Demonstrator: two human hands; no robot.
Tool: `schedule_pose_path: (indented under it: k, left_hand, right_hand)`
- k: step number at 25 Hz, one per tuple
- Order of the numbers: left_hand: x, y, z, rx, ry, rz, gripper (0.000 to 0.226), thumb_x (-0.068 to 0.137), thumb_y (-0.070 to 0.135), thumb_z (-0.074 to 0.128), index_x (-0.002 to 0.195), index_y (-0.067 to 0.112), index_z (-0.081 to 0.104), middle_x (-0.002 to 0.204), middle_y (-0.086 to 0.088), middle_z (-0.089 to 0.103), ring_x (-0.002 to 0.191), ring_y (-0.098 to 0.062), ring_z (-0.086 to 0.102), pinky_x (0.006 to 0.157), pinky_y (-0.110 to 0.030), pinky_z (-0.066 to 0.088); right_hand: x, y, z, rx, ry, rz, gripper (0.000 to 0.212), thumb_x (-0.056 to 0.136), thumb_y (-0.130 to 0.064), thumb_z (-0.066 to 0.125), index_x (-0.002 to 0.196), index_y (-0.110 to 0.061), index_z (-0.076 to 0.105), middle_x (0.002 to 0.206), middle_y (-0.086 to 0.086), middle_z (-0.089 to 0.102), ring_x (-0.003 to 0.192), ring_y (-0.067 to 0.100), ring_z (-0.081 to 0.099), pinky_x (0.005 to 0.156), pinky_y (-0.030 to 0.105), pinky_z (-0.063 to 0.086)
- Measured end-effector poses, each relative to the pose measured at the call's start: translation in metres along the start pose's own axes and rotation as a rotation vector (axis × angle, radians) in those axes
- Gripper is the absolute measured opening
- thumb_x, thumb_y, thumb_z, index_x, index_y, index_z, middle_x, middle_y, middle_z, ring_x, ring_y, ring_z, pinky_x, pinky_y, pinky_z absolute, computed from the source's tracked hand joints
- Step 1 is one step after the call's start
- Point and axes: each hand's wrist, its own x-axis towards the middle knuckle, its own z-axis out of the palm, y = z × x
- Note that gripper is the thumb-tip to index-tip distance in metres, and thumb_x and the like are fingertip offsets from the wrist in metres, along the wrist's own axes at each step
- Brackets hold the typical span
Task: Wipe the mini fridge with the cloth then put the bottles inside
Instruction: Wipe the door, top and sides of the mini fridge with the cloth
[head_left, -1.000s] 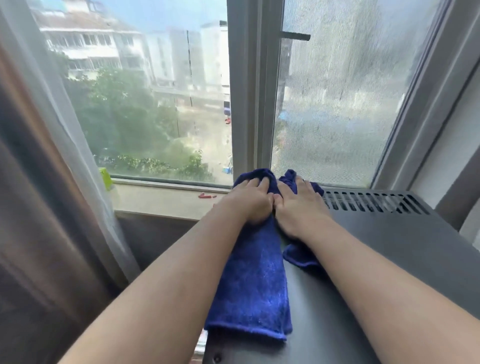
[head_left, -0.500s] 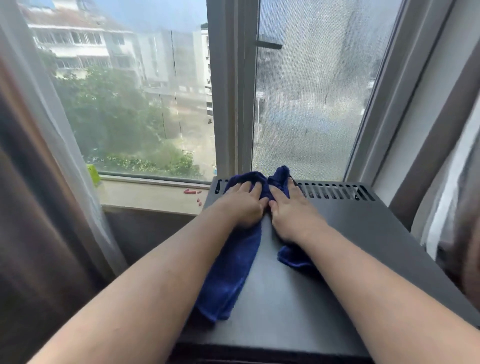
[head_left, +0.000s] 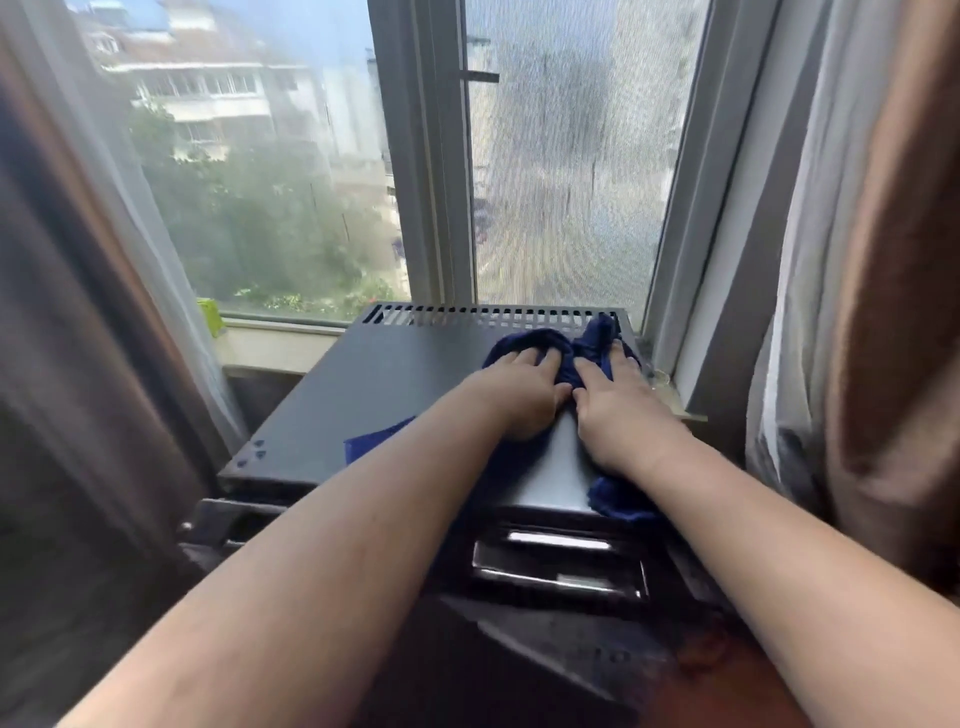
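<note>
The mini fridge (head_left: 384, 395) is a dark grey box under the window, with a slotted vent along its back edge. A dark blue cloth (head_left: 566, 358) lies bunched on its top at the back right, with an end hanging over the front right. My left hand (head_left: 519, 395) and my right hand (head_left: 618, 410) lie side by side, palms down, fingers flat, pressing on the cloth. No bottles are in view.
The window frame (head_left: 431, 156) and sill (head_left: 275, 343) stand just behind the fridge. A small green object (head_left: 210, 314) sits on the sill at the left. Curtains (head_left: 857, 260) hang close on both sides. A shiny recessed handle (head_left: 561, 566) shows below the fridge's front edge.
Both hands have slid the cloth across the fridge top from its left part to its back right corner. The view has shifted, showing the fridge's front.
</note>
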Motion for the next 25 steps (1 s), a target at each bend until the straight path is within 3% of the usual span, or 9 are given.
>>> schedule_pose_path:
  k: [3,6,10,13,15,18,22,23,25]
  left_hand:
    - [-0.024,0.028,-0.005,-0.209,0.057,0.059,0.052,0.110,0.033,0.037,0.157,0.012,0.034,0.162,-0.013,0.036,0.147,-0.028,0.036,0.115,-0.027,0.025]
    - [-0.066,0.003,-0.025,-0.263,0.133,0.043,0.043,0.102,0.023,0.053,0.146,0.020,0.054,0.138,-0.005,0.062,0.110,-0.016,0.057,0.084,-0.014,0.033]
    - [-0.114,-0.054,-0.035,-0.214,-0.055,-0.101,0.038,0.094,0.042,0.065,0.130,0.031,0.066,0.116,0.013,0.071,0.104,-0.010,0.065,0.092,-0.025,0.047]
    - [-0.132,-0.076,-0.034,-0.260,-0.018,-0.063,0.033,0.087,0.062,0.067,0.114,0.044,0.070,0.101,0.025,0.068,0.097,0.004,0.065,0.086,-0.018,0.048]
    - [-0.145,-0.097,-0.039,-0.226,0.013,-0.039,0.026,0.086,0.061,0.067,0.109,0.049,0.069,0.101,0.027,0.067,0.094,0.009,0.062,0.077,-0.011,0.042]
    - [-0.166,-0.145,-0.055,-0.208,0.116,-0.087,0.020,0.096,0.043,0.062,0.115,0.044,0.069,0.104,0.024,0.068,0.091,0.016,0.059,0.075,-0.010,0.040]
    - [-0.185,-0.205,-0.065,-0.287,0.279,-0.208,0.036,0.102,0.024,0.054,0.136,0.032,0.063,0.132,0.010,0.067,0.118,-0.005,0.062,0.106,-0.029,0.045]
    - [-0.187,-0.213,-0.063,-0.296,0.276,-0.225,0.040,0.103,0.022,0.051,0.141,0.031,0.059,0.136,0.007,0.064,0.118,-0.009,0.062,0.106,-0.029,0.046]
    - [-0.184,-0.222,-0.054,-0.265,0.232,-0.224,0.046,0.103,0.018,0.046,0.147,0.032,0.052,0.133,0.004,0.063,0.094,-0.010,0.064,0.082,-0.014,0.049]
  right_hand:
    - [-0.022,0.019,-0.007,-0.003,0.047,-0.015,0.052,0.107,-0.031,0.034,0.158,-0.028,0.023,0.168,0.014,-0.008,0.154,0.034,0.002,0.124,0.041,0.005]
    - [-0.036,0.021,-0.015,0.039,0.042,-0.064,0.056,0.105,-0.035,0.041,0.158,-0.029,0.025,0.167,0.017,-0.011,0.154,0.039,-0.001,0.124,0.039,0.000]
    - [-0.042,-0.008,-0.018,0.101,-0.039,-0.024,0.064,0.101,-0.048,0.036,0.160,-0.031,0.018,0.167,0.016,-0.010,0.155,0.033,-0.006,0.123,0.040,-0.002]
    - [-0.049,-0.051,-0.007,0.135,-0.124,-0.050,0.089,0.090,-0.078,0.031,0.161,-0.030,0.011,0.166,0.015,-0.017,0.154,0.033,-0.015,0.122,0.044,-0.006]
    - [-0.049,-0.085,0.006,0.035,-0.163,-0.091,0.106,0.080,-0.089,0.032,0.161,-0.029,0.004,0.165,0.017,-0.020,0.153,0.036,-0.017,0.122,0.047,-0.006]
    - [-0.037,-0.137,0.024,-0.024,-0.171,-0.124,0.096,0.087,-0.078,0.039,0.161,-0.029,0.002,0.164,0.019,-0.020,0.152,0.039,-0.016,0.122,0.051,-0.004]
    - [-0.020,-0.208,0.056,0.017,-0.153,-0.239,0.073,0.096,-0.056,0.038,0.160,-0.032,0.012,0.167,0.017,-0.013,0.154,0.037,-0.010,0.123,0.051,0.000]
    - [-0.019,-0.224,0.063,0.031,-0.147,-0.270,0.070,0.097,-0.052,0.037,0.160,-0.033,0.015,0.167,0.015,-0.011,0.154,0.036,-0.009,0.123,0.050,0.001]
    - [-0.017,-0.246,0.074,0.056,-0.136,-0.311,0.066,0.097,-0.048,0.036,0.159,-0.034,0.018,0.168,0.014,-0.008,0.155,0.033,-0.007,0.124,0.048,0.002]
